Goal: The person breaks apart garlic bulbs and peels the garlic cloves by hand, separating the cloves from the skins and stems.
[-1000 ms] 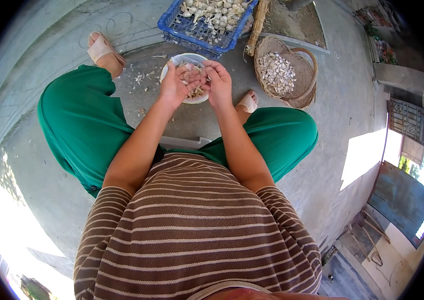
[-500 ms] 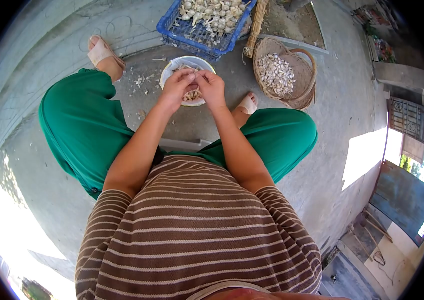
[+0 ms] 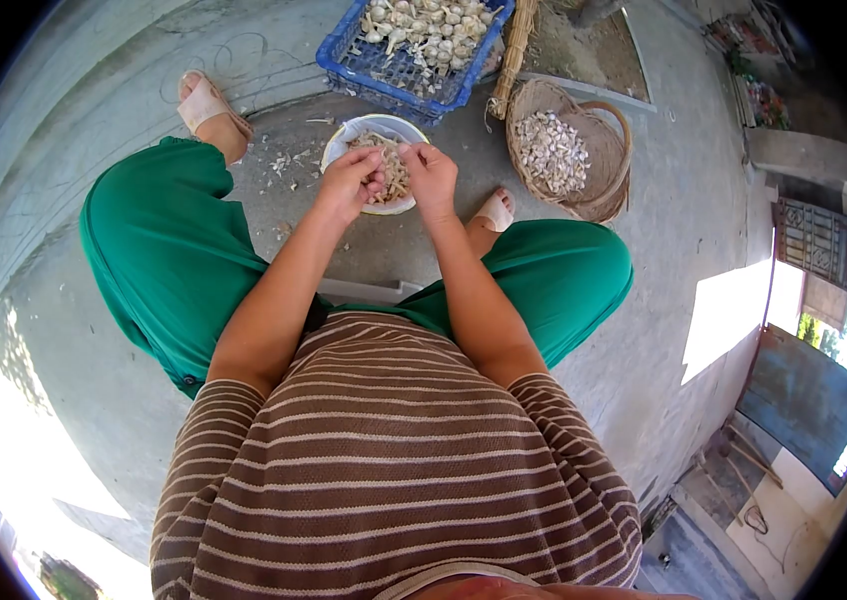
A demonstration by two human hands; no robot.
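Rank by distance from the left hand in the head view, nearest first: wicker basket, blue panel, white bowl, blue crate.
1. White bowl: right at the left hand, which overlaps its rim in view.
2. Blue crate: ahead, just beyond the bowl.
3. Wicker basket: ahead and to the right.
4. Blue panel: far right.

loose pale scraps [image 3: 395,179] lie heaped in a round white bowl [image 3: 346,133].

A bowl [image 3: 346,133] of scraps [image 3: 396,182] stands on the floor [image 3: 364,258] under the left hand [image 3: 346,185] and right hand [image 3: 432,182]. Beyond it is a crate [image 3: 372,68] containing garlic bulbs [image 3: 431,30]; right of that, a straw bundle [image 3: 513,60], then a wicker basket [image 3: 606,182] with garlic cloves [image 3: 551,152] in its left part.
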